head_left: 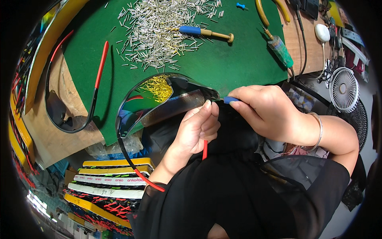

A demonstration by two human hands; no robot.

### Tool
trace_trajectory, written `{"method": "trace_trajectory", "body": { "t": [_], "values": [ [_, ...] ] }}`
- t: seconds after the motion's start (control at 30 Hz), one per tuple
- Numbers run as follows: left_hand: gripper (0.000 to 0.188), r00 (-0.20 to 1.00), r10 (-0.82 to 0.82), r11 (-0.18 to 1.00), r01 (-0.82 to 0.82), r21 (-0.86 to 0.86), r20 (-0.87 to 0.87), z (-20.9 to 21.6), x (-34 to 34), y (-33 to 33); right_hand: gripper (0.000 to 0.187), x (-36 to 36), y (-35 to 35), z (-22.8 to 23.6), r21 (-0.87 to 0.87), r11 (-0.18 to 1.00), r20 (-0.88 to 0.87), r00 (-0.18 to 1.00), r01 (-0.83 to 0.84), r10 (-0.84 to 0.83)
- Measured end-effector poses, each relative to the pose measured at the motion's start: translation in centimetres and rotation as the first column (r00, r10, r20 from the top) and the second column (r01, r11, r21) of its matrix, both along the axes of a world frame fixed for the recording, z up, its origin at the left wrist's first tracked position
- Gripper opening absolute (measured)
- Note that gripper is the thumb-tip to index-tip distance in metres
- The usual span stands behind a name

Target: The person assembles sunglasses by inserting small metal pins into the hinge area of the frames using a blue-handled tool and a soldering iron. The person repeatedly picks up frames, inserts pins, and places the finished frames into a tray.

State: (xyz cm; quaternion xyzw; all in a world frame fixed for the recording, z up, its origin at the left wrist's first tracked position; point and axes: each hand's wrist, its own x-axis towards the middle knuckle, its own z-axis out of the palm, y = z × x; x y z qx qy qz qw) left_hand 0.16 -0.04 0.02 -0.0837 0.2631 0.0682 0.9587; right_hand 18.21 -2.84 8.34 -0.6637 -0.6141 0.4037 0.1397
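Observation:
My left hand is closed around the hinge end of dark wraparound sunglasses, which have black temples with red tips. One red tip hangs below that hand. Between the thumb and fingers of my right hand is a small blue-handled tool. It points left at the hinge, close to my left fingertips; its tip is too small to make out. Beyond the lens lie many gold-coloured pins. A second pair of sunglasses with red tips rests at the left.
A heap of silver pins covers the green mat, with a blue-and-brass hand tool on it. Further right are a blue push pin, yellow-handled pliers and a green-handled soldering iron. Stacked trays stand lower left; a fan, right.

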Motion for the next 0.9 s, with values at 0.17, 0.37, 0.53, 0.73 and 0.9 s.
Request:
{"method": "trace_trajectory", "body": {
  "t": [0.17,0.37,0.53,0.73,0.9],
  "values": [
    [0.028,1.0,0.017,1.0,-0.017,0.002,-0.002,0.0,0.1,-0.1,0.014,0.1,0.1,0.0,-0.018,1.0,-0.001,1.0,-0.023,0.023],
    [0.028,1.0,0.024,1.0,-0.024,0.0,-0.011,0.2,0.1,-0.1,0.017,-0.4,0.6,0.6,-0.125,0.992,-0.003,1.0,0.019,-0.019],
    [0.028,0.999,0.031,0.999,-0.031,0.007,0.025,-0.3,0.0,-0.2,0.019,-1.0,1.8,1.8,-0.631,0.743,-0.28,0.828,0.223,-0.486],
    [0.028,0.999,-0.027,0.999,0.026,0.04,0.019,-0.3,-0.1,0.0,0.019,-1.3,2.5,2.4,-0.657,0.729,-0.227,0.873,0.189,-0.432],
    [0.03,0.996,-0.083,0.994,0.083,0.067,0.007,-0.2,-0.1,0.2,0.009,-2.3,0.8,1.8,-0.306,0.95,0.231,0.963,-0.066,0.141]
  ]
}}
